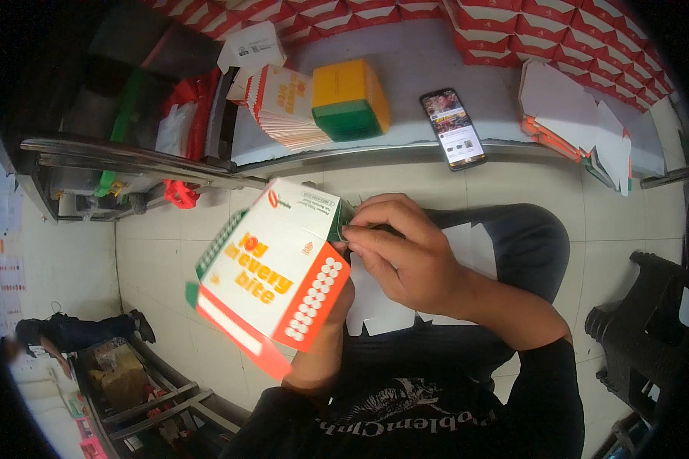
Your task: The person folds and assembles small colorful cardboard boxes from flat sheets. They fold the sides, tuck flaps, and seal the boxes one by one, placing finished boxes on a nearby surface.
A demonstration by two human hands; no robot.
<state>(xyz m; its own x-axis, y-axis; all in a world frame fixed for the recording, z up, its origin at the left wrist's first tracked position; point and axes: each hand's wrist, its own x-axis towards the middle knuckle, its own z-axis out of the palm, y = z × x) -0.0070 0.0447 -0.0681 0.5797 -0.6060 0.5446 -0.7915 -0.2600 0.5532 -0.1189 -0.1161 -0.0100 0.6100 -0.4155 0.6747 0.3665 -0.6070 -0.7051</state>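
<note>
A partly folded carton (249,264), white with orange, green and yellow print, is tilted in front of my chest. My left hand (343,304) is mostly hidden behind it and supports it from below, thumb side near the folded corner. Closed in a pinch, my right hand (406,249) grips the green corner flap at the carton's right edge. The carton's long orange side flap hangs loose toward me. On my lap lie white flat cardboard blanks (383,302), plain side up.
Ahead is a grey table (390,57) with a stack of flat cartons (279,103), a yellow-green box (350,99), a lit phone (453,128), opened cartons (570,111) and stacked red-white boxes (532,30). A metal rack (130,153) stands left, a dark stool (643,321) right. Another person (84,330) is far left.
</note>
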